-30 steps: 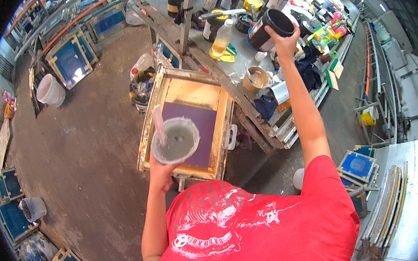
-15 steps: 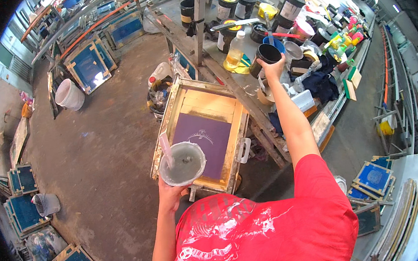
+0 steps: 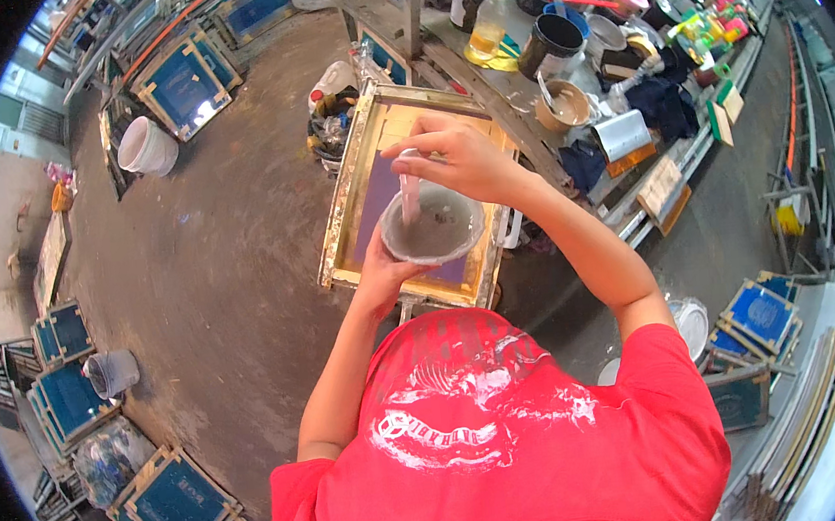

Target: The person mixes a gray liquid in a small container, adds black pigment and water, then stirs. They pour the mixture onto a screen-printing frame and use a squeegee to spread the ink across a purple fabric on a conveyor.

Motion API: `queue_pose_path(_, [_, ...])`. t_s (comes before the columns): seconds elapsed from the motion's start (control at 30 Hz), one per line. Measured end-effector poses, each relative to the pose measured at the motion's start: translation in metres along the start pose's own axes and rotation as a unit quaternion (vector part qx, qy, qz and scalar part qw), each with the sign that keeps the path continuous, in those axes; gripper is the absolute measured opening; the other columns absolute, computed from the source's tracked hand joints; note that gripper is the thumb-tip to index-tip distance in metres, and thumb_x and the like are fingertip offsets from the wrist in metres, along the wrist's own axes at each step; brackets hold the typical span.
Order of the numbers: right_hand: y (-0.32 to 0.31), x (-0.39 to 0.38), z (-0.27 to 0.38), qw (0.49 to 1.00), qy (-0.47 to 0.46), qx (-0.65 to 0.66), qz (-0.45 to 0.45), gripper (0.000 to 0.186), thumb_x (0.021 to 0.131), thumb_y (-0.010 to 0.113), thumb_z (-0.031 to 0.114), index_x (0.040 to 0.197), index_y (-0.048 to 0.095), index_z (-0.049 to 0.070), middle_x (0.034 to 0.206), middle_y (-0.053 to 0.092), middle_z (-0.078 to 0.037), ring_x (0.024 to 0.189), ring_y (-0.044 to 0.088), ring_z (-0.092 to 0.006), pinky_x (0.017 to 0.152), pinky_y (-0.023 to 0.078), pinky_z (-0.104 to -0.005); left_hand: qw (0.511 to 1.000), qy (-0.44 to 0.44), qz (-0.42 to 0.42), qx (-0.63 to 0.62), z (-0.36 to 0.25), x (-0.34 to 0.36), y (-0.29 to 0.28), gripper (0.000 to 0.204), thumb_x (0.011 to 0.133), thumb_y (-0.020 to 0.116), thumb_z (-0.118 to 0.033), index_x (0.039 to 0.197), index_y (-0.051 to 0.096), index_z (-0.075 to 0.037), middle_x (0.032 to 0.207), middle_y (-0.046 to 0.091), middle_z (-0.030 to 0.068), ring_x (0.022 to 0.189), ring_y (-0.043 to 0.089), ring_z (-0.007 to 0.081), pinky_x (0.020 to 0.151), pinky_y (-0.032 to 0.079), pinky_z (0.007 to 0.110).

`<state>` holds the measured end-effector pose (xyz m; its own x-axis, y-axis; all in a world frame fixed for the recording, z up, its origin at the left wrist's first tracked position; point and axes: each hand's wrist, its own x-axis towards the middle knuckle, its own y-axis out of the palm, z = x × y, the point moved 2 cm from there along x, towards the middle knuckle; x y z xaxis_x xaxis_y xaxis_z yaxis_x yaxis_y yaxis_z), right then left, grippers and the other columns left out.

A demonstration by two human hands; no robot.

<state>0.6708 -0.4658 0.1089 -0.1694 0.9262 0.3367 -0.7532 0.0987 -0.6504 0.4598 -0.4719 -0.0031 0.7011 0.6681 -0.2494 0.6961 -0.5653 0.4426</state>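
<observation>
Two bare hands are working together in the head view, with a grey cup (image 3: 447, 232) sitting between them, just off the middle toward one o'clock. The cup is looking round and smeared, showing a pale, uneven rim and a dull grey inside with a few darker specks; a see-through pinkish stick (image 3: 410, 201) is standing in it. The left hand (image 3: 385, 272) is cradling the cup from its eight o'clock side, fingers curled partly round it. The right hand (image 3: 458, 161) is reaching over from four o'clock, thumb and fingers pinching the stick's top. The cup's mouth is facing up toward the camera; the stick's long axis is running nearly twelve to six, its upper end pointing at twelve. Cup and hands are covering much of the purple panel (image 3: 377, 194) inside a wooden frame (image 3: 346, 212) below. The stick's lower end is fading into the grey, and the cup is hiding some left fingertips.
</observation>
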Motion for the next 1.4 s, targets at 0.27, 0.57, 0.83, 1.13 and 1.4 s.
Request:
queue_pose_path(0.27, [-0.021, -0.028, 0.074, 0.972, -0.118, -0.134, 0.156, 0.022, 0.091, 0.066, 0.013, 0.113, 0.070, 0.013, 0.094, 0.067, -0.008, 0.088, 0.068, -0.0274, 0.078, 0.055, -0.0385, 1.000, 0.001, 0.025, 0.014, -0.007, 0.005, -0.003, 0.094, 0.067, 0.084, 0.009, 0.149, 0.041, -0.008, 0.140, 0.055, 0.0071, 0.128, 0.055, 0.0236, 0.099, 0.056, 0.040])
queue_pose_path(0.57, [-0.038, -0.025, 0.070, 0.954, -0.152, -0.198, 0.165, 0.041, 0.082, 0.067, 0.002, 0.120, 0.068, 0.018, 0.098, 0.063, -0.006, 0.087, 0.065, -0.0264, 0.074, 0.054, -0.0387, 0.995, 0.046, 0.081, 0.043, -0.019, 0.008, -0.009, 0.095, 0.066, 0.084, 0.010, 0.149, 0.042, -0.008, 0.141, 0.055, 0.0062, 0.131, 0.053, 0.0224, 0.104, 0.052, 0.040])
queue_pose_path(0.83, [-0.044, -0.045, 0.056, 0.979, 0.055, -0.166, 0.101, 0.015, 0.094, 0.061, 0.013, 0.102, 0.070, 0.004, 0.088, 0.072, -0.015, 0.082, 0.070, -0.0336, 0.073, 0.054, -0.0430, 0.999, 0.032, 0.033, -0.025, -0.014, 0.015, -0.009, 0.094, 0.069, 0.081, 0.012, 0.151, 0.038, -0.008, 0.141, 0.054, 0.0080, 0.133, 0.052, 0.0237, 0.097, 0.058, 0.040])
queue_pose_path(1.13, [-0.030, -0.040, 0.056, 0.987, -0.009, -0.162, -0.014, 0.016, 0.093, 0.067, 0.011, 0.107, 0.072, 0.006, 0.089, 0.071, -0.015, 0.080, 0.069, -0.0322, 0.071, 0.055, -0.0409, 0.996, 0.073, 0.050, 0.020, -0.010, 0.017, -0.004, 0.099, 0.067, 0.082, 0.012, 0.153, 0.037, -0.010, 0.145, 0.051, 0.0077, 0.134, 0.051, 0.0245, 0.102, 0.056, 0.041])
queue_pose_path(1.4, [-0.030, -0.049, 0.059, 0.991, 0.079, -0.090, 0.064, 0.016, 0.093, 0.065, 0.006, 0.106, 0.073, 0.001, 0.090, 0.072, -0.013, 0.078, 0.070, -0.0267, 0.070, 0.053, -0.0339, 0.998, 0.020, 0.015, -0.056, -0.005, 0.021, -0.005, 0.101, 0.066, 0.085, 0.010, 0.153, 0.037, -0.009, 0.144, 0.052, 0.0072, 0.134, 0.051, 0.0230, 0.106, 0.052, 0.040])
